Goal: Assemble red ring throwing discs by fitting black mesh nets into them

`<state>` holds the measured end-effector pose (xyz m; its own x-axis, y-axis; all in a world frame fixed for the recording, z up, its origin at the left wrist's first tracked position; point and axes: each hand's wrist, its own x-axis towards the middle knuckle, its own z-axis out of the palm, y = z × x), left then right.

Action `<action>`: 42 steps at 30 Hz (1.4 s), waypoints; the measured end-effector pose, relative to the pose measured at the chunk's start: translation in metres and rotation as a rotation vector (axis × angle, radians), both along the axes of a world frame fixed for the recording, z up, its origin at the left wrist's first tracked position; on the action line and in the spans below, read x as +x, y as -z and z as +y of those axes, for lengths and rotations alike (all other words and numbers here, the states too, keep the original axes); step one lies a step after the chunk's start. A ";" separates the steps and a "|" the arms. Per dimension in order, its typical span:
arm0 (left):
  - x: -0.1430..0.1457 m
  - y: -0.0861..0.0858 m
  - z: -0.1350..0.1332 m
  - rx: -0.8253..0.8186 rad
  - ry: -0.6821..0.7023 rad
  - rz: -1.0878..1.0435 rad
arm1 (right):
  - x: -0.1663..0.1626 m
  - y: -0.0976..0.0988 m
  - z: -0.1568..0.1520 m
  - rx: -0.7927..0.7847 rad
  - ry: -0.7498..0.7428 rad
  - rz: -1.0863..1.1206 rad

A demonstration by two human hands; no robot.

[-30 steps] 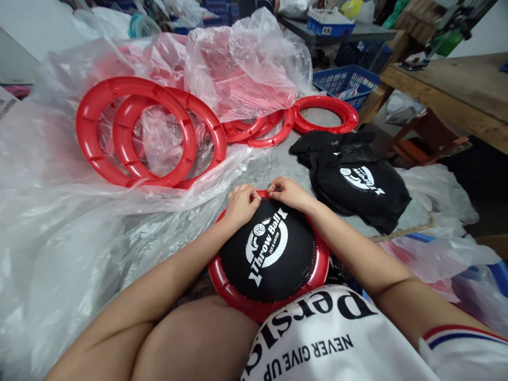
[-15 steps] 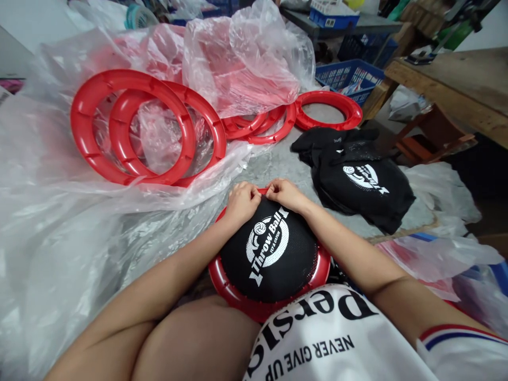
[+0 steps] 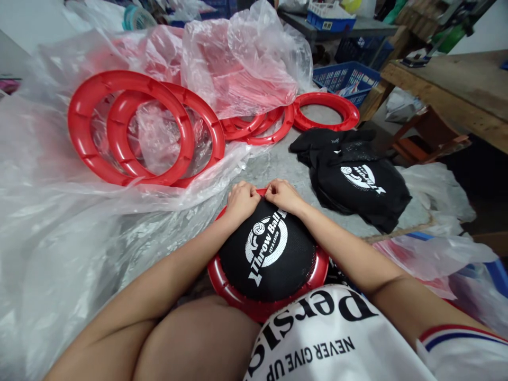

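Note:
A red plastic ring (image 3: 268,311) rests on my lap, leaning against my white shirt. Across its middle lies a black mesh fabric cover (image 3: 293,264) printed with a white "Throw Ball" logo. At the far edge of the ring, my left hand (image 3: 243,201) has its fingers closed on the cover's edge. Right beside it, my right hand (image 3: 284,194) pinches the same edge, fingers bent over the rim. The fingertips of both hands are partly hidden. Beyond my right hand, a pile of black fabric covers (image 3: 357,182) with the same print lies on the grey surface.
Loose red rings (image 3: 130,79) lean on crumpled clear plastic sheeting (image 3: 47,254) at the left. Another red ring (image 3: 304,123) lies flat at the back. Behind it are a blue crate (image 3: 337,76) and, further right, a wooden table (image 3: 444,84) with a brown chair (image 3: 420,137).
Both hands stay at the ring's far edge with almost no movement. The view has shifted slightly, so the background sits a little further left.

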<state>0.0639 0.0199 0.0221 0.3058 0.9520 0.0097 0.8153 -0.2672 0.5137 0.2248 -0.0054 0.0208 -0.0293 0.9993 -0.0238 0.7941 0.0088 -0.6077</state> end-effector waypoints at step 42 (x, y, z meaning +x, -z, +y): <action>0.000 0.005 0.012 0.003 0.175 -0.243 | 0.022 0.009 0.009 -0.008 -0.020 0.232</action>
<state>0.0640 0.0322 0.0175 0.4534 0.8850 0.1054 0.6103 -0.3945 0.6869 0.2464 0.0037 0.0122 -0.0551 0.9982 -0.0219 0.6331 0.0180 -0.7738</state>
